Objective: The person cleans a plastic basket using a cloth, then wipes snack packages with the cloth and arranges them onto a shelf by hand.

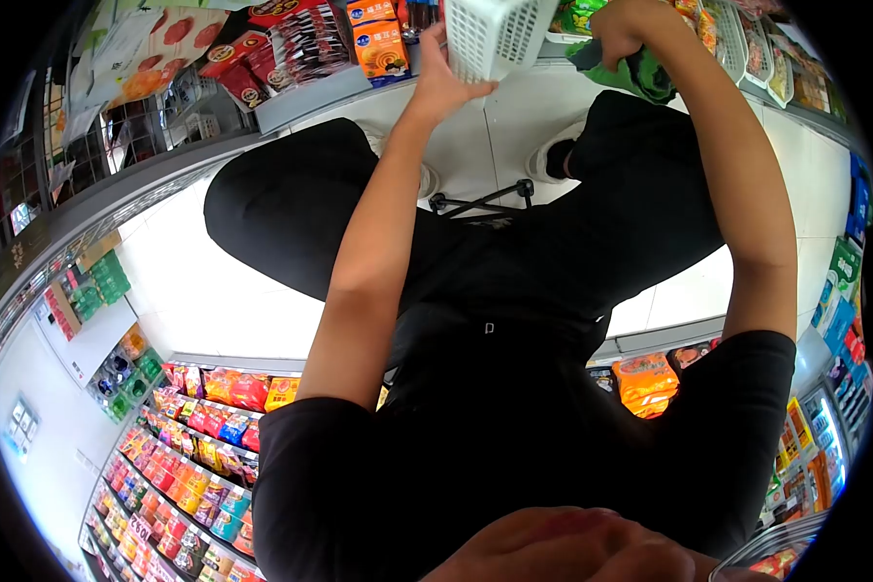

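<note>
White plastic basket (490,44), perforated walls, at the top of the view between the person's two hands, nearer the left one — tilted, with its upper part cut off by the frame, so contents can't be told. Left hand (443,89) grips it from the side: fingers up along the wall, thumb stretched out by the lower edge. Right hand (619,34) has its fingers curled and closed on a crumpled dark green cloth (642,76), cloth-like at least, exact kind unclear; it hangs in folds just beside the right knee, apart from the basket. Both arms reach forward, bare below short black sleeves. Ahead runs a low shelf (312,98) with a grey edge; on it, left of the basket, orange packs (379,47) and a pile of red packets (301,47), and to the right more white baskets (732,41) with packaged goods. Person sits with knees spread, black trousers (291,209), light shoes partly visible on pale tiles (466,145). Black crossed frame (483,201) between the legs, low down. Behind the person, at lower left, tiered racks (189,466) full of colourful bags — labels too small to read. Lit cabinet (828,441) at far right.
</note>
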`<move>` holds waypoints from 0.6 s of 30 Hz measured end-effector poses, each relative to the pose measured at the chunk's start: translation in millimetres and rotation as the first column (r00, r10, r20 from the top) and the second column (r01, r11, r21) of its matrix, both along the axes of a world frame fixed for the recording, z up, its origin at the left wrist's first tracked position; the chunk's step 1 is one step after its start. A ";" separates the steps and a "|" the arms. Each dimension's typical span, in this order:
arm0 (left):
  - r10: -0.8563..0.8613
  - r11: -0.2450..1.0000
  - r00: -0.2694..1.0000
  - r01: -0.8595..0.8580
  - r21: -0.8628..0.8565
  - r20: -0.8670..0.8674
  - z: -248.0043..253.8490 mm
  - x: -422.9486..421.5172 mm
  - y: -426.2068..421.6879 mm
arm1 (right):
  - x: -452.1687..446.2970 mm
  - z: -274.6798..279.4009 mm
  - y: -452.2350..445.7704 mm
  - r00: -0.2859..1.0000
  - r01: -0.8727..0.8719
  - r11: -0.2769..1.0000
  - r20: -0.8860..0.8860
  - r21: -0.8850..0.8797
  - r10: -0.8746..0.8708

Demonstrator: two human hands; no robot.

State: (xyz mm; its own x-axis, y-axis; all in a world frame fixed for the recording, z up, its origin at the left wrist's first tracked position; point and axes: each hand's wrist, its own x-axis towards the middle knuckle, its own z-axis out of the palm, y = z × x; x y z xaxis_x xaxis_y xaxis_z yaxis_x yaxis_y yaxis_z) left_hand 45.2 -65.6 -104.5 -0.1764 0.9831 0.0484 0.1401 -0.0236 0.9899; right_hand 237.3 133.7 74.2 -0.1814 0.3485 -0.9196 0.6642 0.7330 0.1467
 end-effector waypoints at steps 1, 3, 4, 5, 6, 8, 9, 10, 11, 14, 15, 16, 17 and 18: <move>-0.030 1.000 0.996 0.030 0.000 -0.081 -7.2 2.1 -2.5 | 1.6 2.8 0.8 1.000 -0.004 1.000 0.019 0.021 0.004; -0.065 0.993 0.973 0.042 -0.107 -0.222 -8.3 10.8 -21.8 | 2.5 31.2 -6.6 0.996 0.056 0.987 0.067 0.149 -0.066; -0.087 0.986 0.953 0.041 -0.159 -0.289 -1.9 16.5 -32.9 | 5.4 39.4 -7.4 0.994 0.072 0.980 0.063 0.186 -0.085; -0.077 0.981 0.942 0.013 -0.194 -0.325 4.2 23.2 -40.7 | 9.7 44.4 -6.9 0.993 0.086 0.971 0.060 0.222 -0.102; -0.099 0.987 0.925 0.044 -0.156 -0.366 4.7 26.1 -46.8 | 14.7 45.5 -5.6 0.991 0.099 0.962 0.057 0.256 -0.117; -0.131 0.991 0.884 0.106 -0.081 -0.450 -1.8 29.5 -57.6 | 34.2 29.6 15.1 0.998 0.052 0.981 0.026 0.186 -0.058; -0.157 0.986 0.820 0.160 -0.042 -0.550 -6.7 29.1 -61.4 | 44.9 18.0 26.7 0.998 0.055 0.989 0.008 0.135 -0.057; -0.198 0.973 0.765 0.227 -0.030 -0.613 -10.9 29.2 -65.2 | 46.8 15.9 29.1 0.998 0.057 0.995 -0.009 0.084 -0.056; -0.231 0.956 0.702 0.294 -0.022 -0.673 -14.9 29.2 -68.4 | 51.2 18.2 30.0 0.994 0.092 0.993 -0.070 0.070 -0.087; -0.222 0.941 0.638 0.337 0.008 -0.737 -24.4 36.3 -79.2 | 57.1 6.9 38.2 0.980 0.068 0.998 -0.187 0.003 -0.066; -0.205 0.943 0.641 0.331 0.026 -0.740 -25.9 38.6 -79.5 | 54.2 10.1 37.8 0.978 0.075 0.997 -0.195 0.013 -0.071; -0.225 0.942 0.661 0.335 0.013 -0.716 -28.1 39.5 -78.9 | 51.1 14.1 38.2 0.977 0.081 0.996 -0.200 0.021 -0.076; -0.250 0.941 0.682 0.337 -0.007 -0.688 -29.4 41.1 -82.6 | 48.0 18.1 35.4 0.976 0.086 0.996 -0.203 0.022 -0.080; -0.271 0.940 0.701 0.340 -0.026 -0.659 -30.5 42.3 -85.7 | 44.6 24.5 31.6 0.973 0.083 0.996 -0.219 0.037 -0.072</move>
State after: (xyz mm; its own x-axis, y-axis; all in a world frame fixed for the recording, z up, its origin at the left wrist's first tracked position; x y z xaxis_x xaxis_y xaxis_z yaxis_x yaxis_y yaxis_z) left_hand 87.5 -151.3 -135.0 0.2406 0.9623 0.1271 0.7107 -0.2638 0.6521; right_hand 281.9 165.3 98.6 -0.3461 0.4103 -0.8437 0.7385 0.6738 0.0247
